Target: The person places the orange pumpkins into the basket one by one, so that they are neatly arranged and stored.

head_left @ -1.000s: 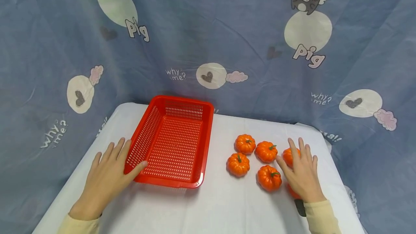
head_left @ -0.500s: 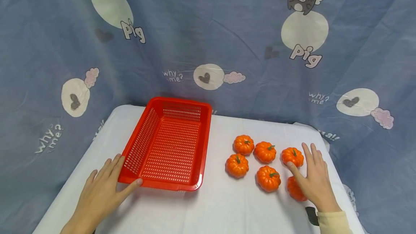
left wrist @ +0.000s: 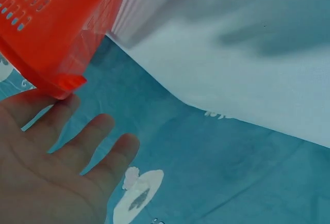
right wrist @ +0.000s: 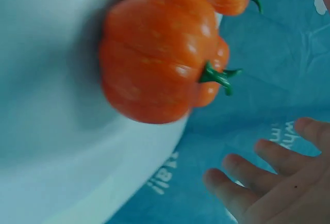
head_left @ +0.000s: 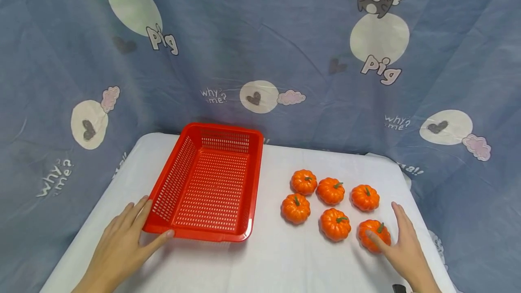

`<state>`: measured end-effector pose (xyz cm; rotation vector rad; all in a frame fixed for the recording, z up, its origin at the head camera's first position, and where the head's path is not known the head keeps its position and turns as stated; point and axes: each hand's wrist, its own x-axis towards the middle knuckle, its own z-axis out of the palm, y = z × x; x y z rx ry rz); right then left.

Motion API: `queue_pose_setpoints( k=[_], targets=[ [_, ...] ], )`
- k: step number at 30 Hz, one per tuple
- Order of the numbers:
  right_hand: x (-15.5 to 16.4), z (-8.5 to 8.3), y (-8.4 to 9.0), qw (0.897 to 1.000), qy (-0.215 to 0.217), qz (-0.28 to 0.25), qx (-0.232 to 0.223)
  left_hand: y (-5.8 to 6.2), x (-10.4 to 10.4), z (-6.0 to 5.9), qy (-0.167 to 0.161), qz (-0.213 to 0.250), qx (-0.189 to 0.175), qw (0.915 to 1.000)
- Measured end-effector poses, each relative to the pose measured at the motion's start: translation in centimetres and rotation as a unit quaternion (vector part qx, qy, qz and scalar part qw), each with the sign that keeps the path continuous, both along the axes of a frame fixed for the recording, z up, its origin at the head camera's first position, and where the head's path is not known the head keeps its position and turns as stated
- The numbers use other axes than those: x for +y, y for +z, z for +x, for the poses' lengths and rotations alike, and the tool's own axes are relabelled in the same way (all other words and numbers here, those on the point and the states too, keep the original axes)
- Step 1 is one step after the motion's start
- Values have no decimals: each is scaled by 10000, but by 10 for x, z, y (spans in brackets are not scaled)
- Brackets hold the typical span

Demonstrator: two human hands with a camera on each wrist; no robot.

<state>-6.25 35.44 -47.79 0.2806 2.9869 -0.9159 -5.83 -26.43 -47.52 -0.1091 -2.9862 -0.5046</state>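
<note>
Six small orange pumpkins sit on the right half of your counter (head_left: 264, 257) in the head view, with the red basket (head_left: 207, 184) on the left half. Your left hand (head_left: 120, 248) lies flat, fingers spread and straight; its thumb touches the basket's near rim and the other fingers lie along the near left corner. Your right hand (head_left: 400, 250) is also spread and relaxed, gripping nothing; its thumb tip rests on the nearest pumpkin (head_left: 373, 235), which lies at the near right of the group. The other five pumpkins are apart from the hand: one (head_left: 365, 197) just beyond it, one (head_left: 335, 224) to its left, and three farther left. A blue printed cloth (head_left: 260, 49) hangs behind the counter.

From the left wrist view, your left hand (left wrist: 49, 167) shows straight, parted fingers, the upper one against the corner of the basket (left wrist: 56, 28).

From the right wrist view, the nearest pumpkin (right wrist: 160, 79) lies on the counter edge with its green stem pointing sideways; your right hand (right wrist: 273, 182) shows its fingers loosely extended, apart from the pumpkin here.
</note>
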Motion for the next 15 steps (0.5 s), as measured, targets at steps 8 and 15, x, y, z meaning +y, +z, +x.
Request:
queue_pose_setpoints(
  k=[8, 15],
  targets=[
    [-3, 4, -19, 9950, -192, -131, -971, 2, -3, 0, 7, -21, -230, 9997],
    [-3, 4, -29, 9938, -265, -205, -1058, 4, -4, -2, 62, -25, -475, 9988]
  ],
)
